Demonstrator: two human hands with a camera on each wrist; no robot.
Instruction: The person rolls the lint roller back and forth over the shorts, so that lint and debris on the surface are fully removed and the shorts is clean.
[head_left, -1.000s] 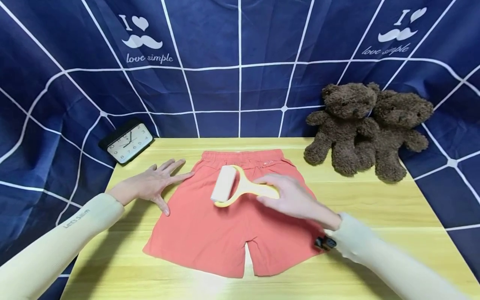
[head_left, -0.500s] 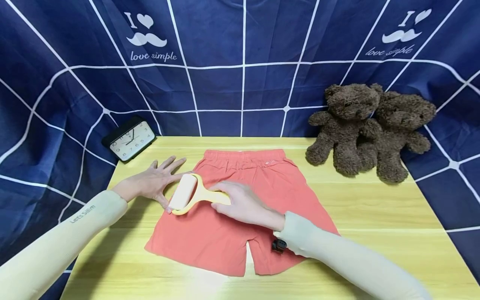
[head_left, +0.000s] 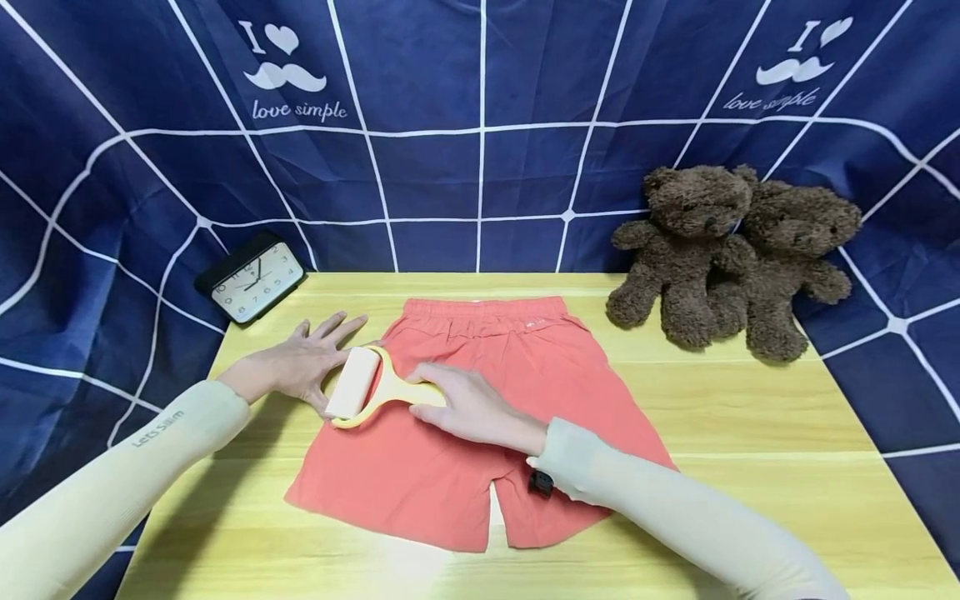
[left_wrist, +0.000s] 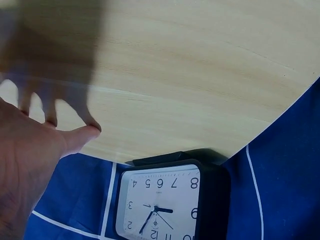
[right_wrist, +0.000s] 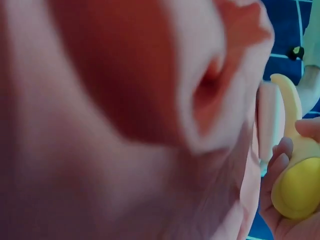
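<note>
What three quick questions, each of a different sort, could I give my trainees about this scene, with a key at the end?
1. Which hand grips the yellow-handled roller?
2. True or false: the left hand is curled into a fist.
3. How many brown teddy bears are there to the person's right of the red shorts? A) one B) two C) three

Key:
1. The right hand.
2. False; the fingers of the left hand are spread.
3. B
</note>
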